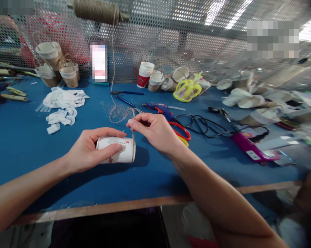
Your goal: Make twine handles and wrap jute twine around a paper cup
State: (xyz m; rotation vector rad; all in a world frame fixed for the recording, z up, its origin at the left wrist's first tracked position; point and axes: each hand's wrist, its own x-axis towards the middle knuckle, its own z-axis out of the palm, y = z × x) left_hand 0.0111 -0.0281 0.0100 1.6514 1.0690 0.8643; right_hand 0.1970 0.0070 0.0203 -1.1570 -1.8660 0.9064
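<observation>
My left hand (93,148) is wrapped around a white printed paper cup (128,150) lying on its side just over the table. Brown twine (133,148) runs around the cup's right-hand end. Above that end, my right hand (152,129) pinches the twine between thumb and fingertips. From there the strand loops across the table and climbs to a large twine spool (96,11) mounted on the mesh. A blue glue gun (158,107) and red-handled scissors (181,131) lie behind my right hand, which partly hides them.
Twine-wrapped cups with handles (69,75) stand at the back left near lace pieces (64,98). Stacked paper cups (145,74), a yellow basket-like frame (187,90), blue-handled pliers (127,93) and a purple power strip (253,148) also lie about. A wooden edge (106,205) borders the blue table.
</observation>
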